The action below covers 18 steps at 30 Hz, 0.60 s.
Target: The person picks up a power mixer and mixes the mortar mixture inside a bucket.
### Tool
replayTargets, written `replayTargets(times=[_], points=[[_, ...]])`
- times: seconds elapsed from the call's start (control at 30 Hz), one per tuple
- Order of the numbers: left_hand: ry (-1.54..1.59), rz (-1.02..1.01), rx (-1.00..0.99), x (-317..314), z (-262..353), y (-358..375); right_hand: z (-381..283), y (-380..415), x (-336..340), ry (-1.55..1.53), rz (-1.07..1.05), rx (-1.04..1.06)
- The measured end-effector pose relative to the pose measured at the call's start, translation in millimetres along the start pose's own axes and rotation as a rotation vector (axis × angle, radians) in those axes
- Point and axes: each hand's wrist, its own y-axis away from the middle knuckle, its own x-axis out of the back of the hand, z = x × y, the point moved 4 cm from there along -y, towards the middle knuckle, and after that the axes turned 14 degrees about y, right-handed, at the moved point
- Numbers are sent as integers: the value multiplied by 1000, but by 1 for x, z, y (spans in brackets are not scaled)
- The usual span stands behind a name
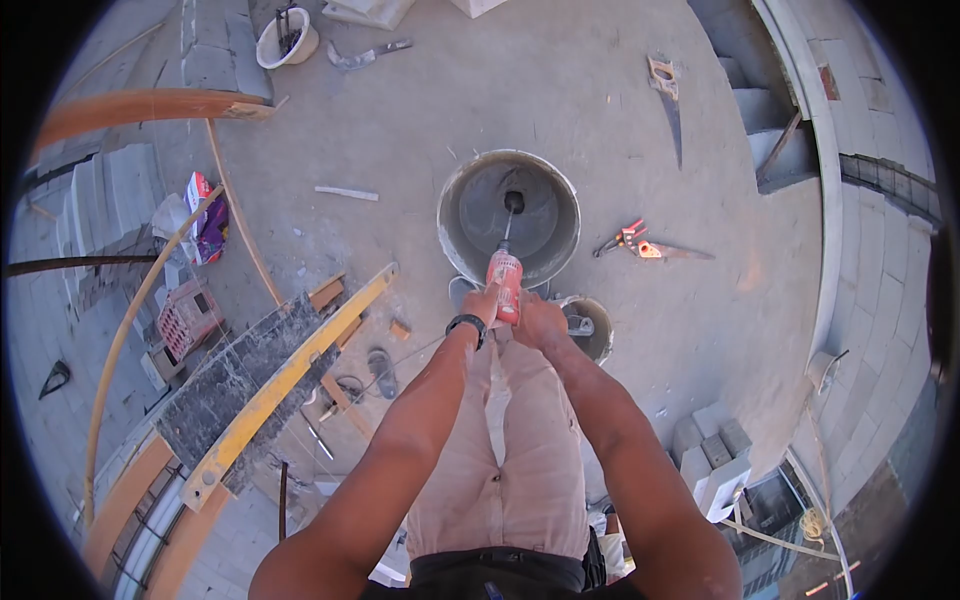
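Both my hands are closed on a red power drill [507, 284], dusted with grey, in front of my thighs. My left hand [480, 306] wraps its left side, with a dark band on the wrist. My right hand [538, 322] grips it from the right, fingers partly hidden. From the drill a thin mixing shaft [507, 229] reaches into a large round bucket [451, 252]. The shaft ends at a dark paddle head [514, 202] in wet grey mix [480, 215]. A smaller bucket [606, 345] with a trowel-like tool in it stands by my right forearm.
Right of the bucket lie red-handled pliers [630, 235] and a handsaw [680, 252]; another handsaw [667, 100] lies farther off. A yellow spirit level [285, 390] rests over a dark board [240, 370] at left. Stacked blocks [715, 450] stand at lower right. A white bucket [287, 55] holds tools.
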Motion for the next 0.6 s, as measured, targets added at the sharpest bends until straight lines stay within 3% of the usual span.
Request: replayTargets(times=[0.17, 0.33, 0.6], points=[[15, 12, -7, -1, 16, 17, 1, 0, 12, -45, 39, 64], [-103, 111, -83, -2, 39, 34, -14, 15, 69, -21, -12, 159], [-92, 119, -65, -6, 36, 35, -2, 5, 61, -25, -90, 104]])
